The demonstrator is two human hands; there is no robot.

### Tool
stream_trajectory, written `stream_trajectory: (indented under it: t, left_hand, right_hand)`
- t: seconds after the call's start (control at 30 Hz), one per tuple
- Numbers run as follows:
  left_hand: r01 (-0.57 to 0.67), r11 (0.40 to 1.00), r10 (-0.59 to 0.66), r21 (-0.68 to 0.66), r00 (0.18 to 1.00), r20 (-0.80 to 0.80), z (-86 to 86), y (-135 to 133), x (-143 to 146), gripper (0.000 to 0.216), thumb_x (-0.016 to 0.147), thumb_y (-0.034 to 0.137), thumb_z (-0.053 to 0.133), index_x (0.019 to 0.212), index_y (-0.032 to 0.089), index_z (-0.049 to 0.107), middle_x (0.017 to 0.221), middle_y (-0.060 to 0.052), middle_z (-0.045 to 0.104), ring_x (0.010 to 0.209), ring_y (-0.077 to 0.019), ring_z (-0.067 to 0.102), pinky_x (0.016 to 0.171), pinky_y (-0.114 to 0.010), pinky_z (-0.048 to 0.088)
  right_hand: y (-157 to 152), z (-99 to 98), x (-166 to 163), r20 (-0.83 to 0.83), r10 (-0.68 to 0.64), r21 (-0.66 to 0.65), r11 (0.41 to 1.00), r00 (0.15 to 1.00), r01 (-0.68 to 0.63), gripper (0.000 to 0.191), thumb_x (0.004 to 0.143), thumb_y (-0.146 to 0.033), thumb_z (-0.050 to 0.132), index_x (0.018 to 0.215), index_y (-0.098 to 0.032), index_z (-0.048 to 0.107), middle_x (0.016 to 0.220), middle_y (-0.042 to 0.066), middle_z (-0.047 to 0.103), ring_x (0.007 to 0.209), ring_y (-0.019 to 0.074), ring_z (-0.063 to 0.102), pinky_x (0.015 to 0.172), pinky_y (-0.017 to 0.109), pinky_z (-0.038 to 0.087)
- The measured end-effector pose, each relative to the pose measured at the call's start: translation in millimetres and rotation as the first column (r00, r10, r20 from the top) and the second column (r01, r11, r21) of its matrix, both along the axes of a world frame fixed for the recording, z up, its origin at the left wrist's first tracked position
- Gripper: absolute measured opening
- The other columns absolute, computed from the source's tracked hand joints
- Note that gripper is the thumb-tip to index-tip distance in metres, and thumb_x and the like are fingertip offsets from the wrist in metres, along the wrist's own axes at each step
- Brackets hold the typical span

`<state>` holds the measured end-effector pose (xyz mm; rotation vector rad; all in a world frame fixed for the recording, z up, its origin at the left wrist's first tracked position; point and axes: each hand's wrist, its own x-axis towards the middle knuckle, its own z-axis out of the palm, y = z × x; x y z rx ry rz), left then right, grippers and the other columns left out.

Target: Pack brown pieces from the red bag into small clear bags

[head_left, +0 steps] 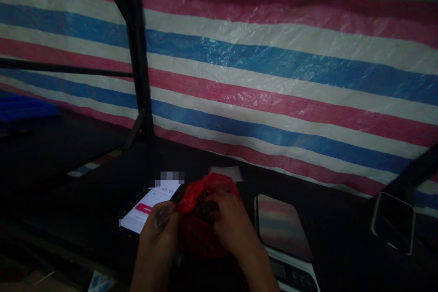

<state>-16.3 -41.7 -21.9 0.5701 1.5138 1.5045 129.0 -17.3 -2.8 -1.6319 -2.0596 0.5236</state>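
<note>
Both my hands meet at a red plastic bag [205, 191] low in the middle of the head view. My left hand [160, 226] is closed on the bag's left edge and also pinches a small clear plastic piece. My right hand [231, 221] is closed on the bag's top right, with fingers reaching into its dark opening. What lies inside the bag is too dark to name. A lit phone [150, 205] with a white and red screen lies flat just left of the bag.
A digital scale [282, 228] with a shiny steel plate sits right of my hands. A small clear bag [226, 172] lies behind the red one. The dark table [102, 191] runs under a striped tarp wall [273, 64]. A black post [137, 54] stands at left.
</note>
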Motion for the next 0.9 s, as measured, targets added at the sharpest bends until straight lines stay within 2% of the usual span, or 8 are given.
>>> stream_trajectory:
  t: [0.13, 0.27, 0.43, 0.57, 0.67, 0.9]
  left_hand:
    - [0.034, 0.998, -0.035, 0.055, 0.999, 0.019, -8.9, 3, -2, 0.044, 0.053, 0.044, 0.073, 0.090, 0.023, 0.064, 0.081, 0.000, 0.070, 0.073, -0.0208, 0.067, 0.060, -0.030, 0.054]
    - [0.060, 0.997, -0.059, 0.054, 0.998, -0.031, -10.3, 4, -4, 0.048, 0.052, 0.049, 0.075, 0.091, 0.022, 0.064, 0.092, -0.004, 0.074, 0.082, -0.0244, 0.069, 0.066, -0.033, 0.055]
    - [0.123, 0.982, -0.104, 0.144, 0.985, -0.136, -10.4, 4, -4, 0.048, 0.062, 0.053, 0.077, 0.097, 0.023, 0.062, 0.093, -0.004, 0.074, 0.091, -0.0266, 0.072, 0.076, -0.036, 0.059]
    - [0.222, 0.948, -0.165, 0.228, 0.955, -0.245, -13.4, 1, -1, 0.041, 0.074, 0.054, 0.075, 0.101, 0.026, 0.061, 0.089, 0.000, 0.070, 0.082, -0.0232, 0.070, 0.070, -0.033, 0.058]
    - [0.247, 0.934, -0.159, 0.257, 0.934, -0.320, -18.2, 2, 0, 0.038, 0.078, 0.054, 0.074, 0.099, 0.026, 0.061, 0.086, 0.000, 0.068, 0.081, -0.0230, 0.068, 0.068, -0.032, 0.056]
    - [0.227, 0.960, -0.136, 0.166, 0.891, -0.432, -28.2, 4, 8, 0.038, 0.080, 0.058, 0.067, 0.099, 0.026, 0.061, 0.078, 0.002, 0.067, 0.072, -0.0224, 0.066, 0.067, -0.034, 0.053]
  right_hand:
    - [-1, -2.5, -1, -0.141, -0.048, -0.011, 0.999, 0.989, 0.047, 0.046, 0.080, 0.000, 0.061, 0.115, -0.023, 0.078, 0.118, 0.007, 0.080, 0.114, 0.0262, 0.072, 0.101, 0.039, 0.051]
    - [-3, -3.1, -1, -0.338, 0.048, -0.073, 0.994, 0.940, -0.077, 0.041, 0.079, 0.001, 0.060, 0.106, -0.024, 0.080, 0.110, 0.003, 0.083, 0.107, 0.0218, 0.076, 0.096, 0.033, 0.055]
    - [-1, 0.8, 8, -0.529, 0.047, -0.142, 0.979, 0.847, -0.143, 0.037, 0.082, -0.002, 0.058, 0.106, -0.021, 0.078, 0.110, 0.004, 0.083, 0.107, 0.0201, 0.076, 0.097, 0.032, 0.056]
    - [3, 5.1, 24, -0.588, 0.044, -0.149, 0.976, 0.808, -0.161, 0.037, 0.085, -0.004, 0.054, 0.111, -0.018, 0.076, 0.114, 0.006, 0.081, 0.111, 0.0203, 0.075, 0.102, 0.035, 0.054]
    - [3, 8.3, 37, -0.582, 0.033, -0.147, 0.979, 0.812, -0.145, 0.035, 0.087, -0.008, 0.055, 0.113, -0.017, 0.075, 0.117, 0.008, 0.079, 0.114, 0.0218, 0.073, 0.104, 0.037, 0.053]
    - [-11, 24.0, 46, -0.590, 0.038, -0.243, 0.944, 0.806, -0.222, 0.032, 0.082, -0.004, 0.057, 0.105, -0.018, 0.075, 0.108, 0.007, 0.080, 0.106, 0.0216, 0.074, 0.099, 0.035, 0.054]
